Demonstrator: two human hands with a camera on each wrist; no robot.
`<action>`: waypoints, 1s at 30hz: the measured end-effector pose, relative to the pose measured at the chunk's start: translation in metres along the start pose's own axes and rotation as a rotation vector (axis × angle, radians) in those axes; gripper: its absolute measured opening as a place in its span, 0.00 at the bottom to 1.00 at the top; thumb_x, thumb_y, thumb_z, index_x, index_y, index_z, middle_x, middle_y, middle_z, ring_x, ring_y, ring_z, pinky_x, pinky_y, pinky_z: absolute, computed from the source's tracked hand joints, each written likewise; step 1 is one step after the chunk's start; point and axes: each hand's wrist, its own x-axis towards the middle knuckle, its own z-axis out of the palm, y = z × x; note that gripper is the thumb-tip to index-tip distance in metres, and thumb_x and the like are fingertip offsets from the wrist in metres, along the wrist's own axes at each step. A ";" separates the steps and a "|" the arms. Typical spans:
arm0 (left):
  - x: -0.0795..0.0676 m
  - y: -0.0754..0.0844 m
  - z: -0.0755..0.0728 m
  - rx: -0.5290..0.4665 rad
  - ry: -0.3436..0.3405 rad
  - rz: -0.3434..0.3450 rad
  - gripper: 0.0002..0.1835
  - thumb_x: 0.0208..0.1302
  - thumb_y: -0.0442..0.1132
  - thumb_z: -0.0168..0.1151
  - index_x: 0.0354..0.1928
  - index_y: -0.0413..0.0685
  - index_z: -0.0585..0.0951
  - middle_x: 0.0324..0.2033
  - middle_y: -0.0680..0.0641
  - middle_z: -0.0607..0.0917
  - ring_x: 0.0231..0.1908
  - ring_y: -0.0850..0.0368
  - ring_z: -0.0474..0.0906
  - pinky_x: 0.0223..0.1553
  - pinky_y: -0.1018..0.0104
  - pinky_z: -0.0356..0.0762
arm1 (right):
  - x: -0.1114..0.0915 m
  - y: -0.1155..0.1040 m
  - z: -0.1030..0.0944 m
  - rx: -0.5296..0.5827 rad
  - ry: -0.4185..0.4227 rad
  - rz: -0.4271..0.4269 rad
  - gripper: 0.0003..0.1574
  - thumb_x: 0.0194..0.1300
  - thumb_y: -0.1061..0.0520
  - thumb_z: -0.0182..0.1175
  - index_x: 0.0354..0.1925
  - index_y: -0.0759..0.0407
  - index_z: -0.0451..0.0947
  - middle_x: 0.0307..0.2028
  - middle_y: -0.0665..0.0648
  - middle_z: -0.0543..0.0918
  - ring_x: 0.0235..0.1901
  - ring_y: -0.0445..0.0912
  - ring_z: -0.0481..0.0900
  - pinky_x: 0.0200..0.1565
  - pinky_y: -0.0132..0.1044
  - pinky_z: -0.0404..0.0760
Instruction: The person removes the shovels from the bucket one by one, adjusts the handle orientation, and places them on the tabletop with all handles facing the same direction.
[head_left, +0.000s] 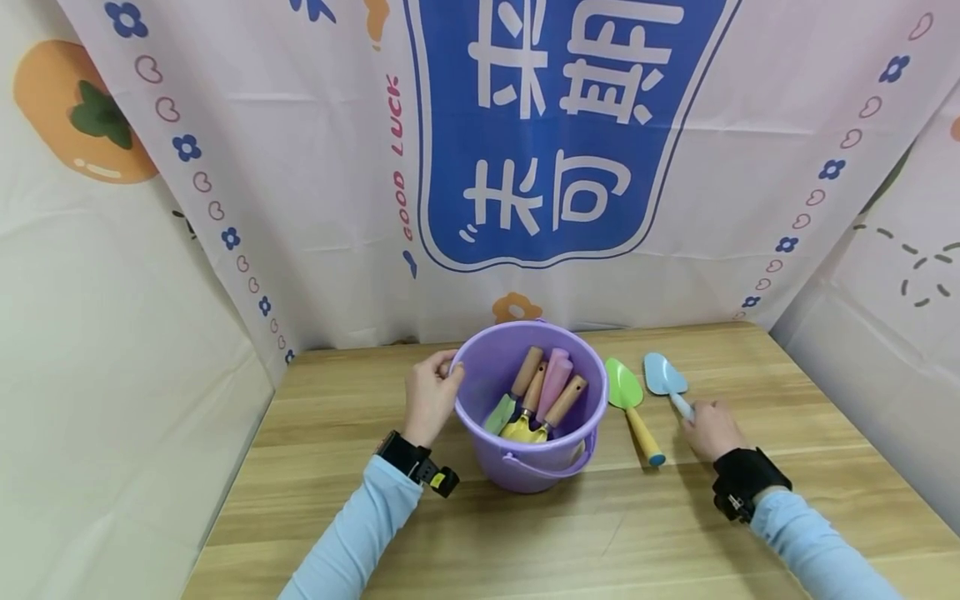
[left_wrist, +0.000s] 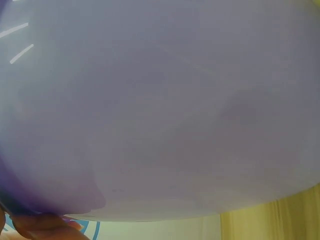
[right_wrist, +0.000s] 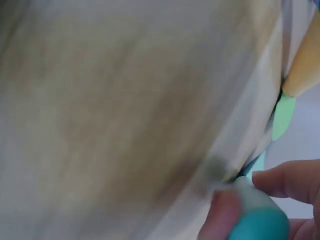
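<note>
Two grips going, we reckon: left hand (head_left: 429, 396) pinching the purple bucket (head_left: 491, 460), right hand (head_left: 716, 428) holding the blue trowel (head_left: 666, 379); a sloppy leftward swing could clip the green trowel (head_left: 626, 387).

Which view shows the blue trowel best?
Head: the blue trowel shows its whole blade there. The right wrist view catches mainly its handle end; the left wrist view, none of it.

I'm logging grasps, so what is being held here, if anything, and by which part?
The right grip holds the light-blue trowel by its handle; the left grip pinches the purple bucket at its rim.
</note>
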 end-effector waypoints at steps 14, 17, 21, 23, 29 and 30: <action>0.000 0.000 0.000 -0.003 0.008 0.006 0.13 0.54 0.30 0.60 0.42 0.34 0.82 0.18 0.48 0.74 0.17 0.60 0.68 0.19 0.72 0.66 | -0.006 -0.009 -0.012 -0.088 -0.065 0.091 0.21 0.62 0.50 0.53 0.35 0.71 0.73 0.33 0.69 0.69 0.27 0.56 0.69 0.22 0.45 0.69; -0.001 0.000 0.000 -0.004 0.004 -0.001 0.13 0.54 0.30 0.60 0.42 0.33 0.82 0.18 0.48 0.74 0.17 0.60 0.67 0.19 0.72 0.66 | -0.005 -0.021 -0.028 -0.117 -0.001 0.060 0.28 0.61 0.48 0.55 0.42 0.75 0.71 0.40 0.76 0.68 0.32 0.64 0.72 0.25 0.52 0.73; -0.002 0.000 0.000 -0.004 0.010 -0.005 0.13 0.54 0.30 0.60 0.42 0.34 0.82 0.18 0.48 0.73 0.17 0.60 0.67 0.18 0.72 0.66 | 0.005 -0.047 -0.060 -0.108 0.144 -0.074 0.34 0.60 0.51 0.57 0.55 0.76 0.65 0.48 0.80 0.65 0.42 0.70 0.70 0.34 0.60 0.73; -0.002 0.000 0.000 -0.005 0.012 -0.003 0.13 0.54 0.29 0.60 0.42 0.33 0.82 0.18 0.48 0.74 0.17 0.60 0.67 0.18 0.72 0.66 | 0.012 -0.065 -0.078 -0.100 0.216 -0.188 0.30 0.59 0.54 0.58 0.53 0.74 0.68 0.47 0.78 0.68 0.42 0.68 0.71 0.36 0.59 0.72; -0.001 0.001 0.000 -0.004 0.007 -0.003 0.13 0.54 0.29 0.60 0.42 0.34 0.82 0.18 0.48 0.74 0.17 0.60 0.67 0.18 0.73 0.66 | 0.029 -0.131 -0.124 -0.119 0.243 -0.525 0.24 0.56 0.62 0.61 0.52 0.68 0.73 0.44 0.67 0.74 0.43 0.59 0.74 0.42 0.52 0.74; 0.000 0.001 0.000 -0.006 0.006 -0.005 0.13 0.54 0.29 0.60 0.42 0.34 0.82 0.18 0.48 0.73 0.17 0.60 0.67 0.17 0.73 0.66 | 0.030 -0.142 -0.128 -0.129 0.223 -0.579 0.24 0.56 0.63 0.61 0.52 0.67 0.73 0.45 0.66 0.74 0.44 0.58 0.74 0.44 0.51 0.74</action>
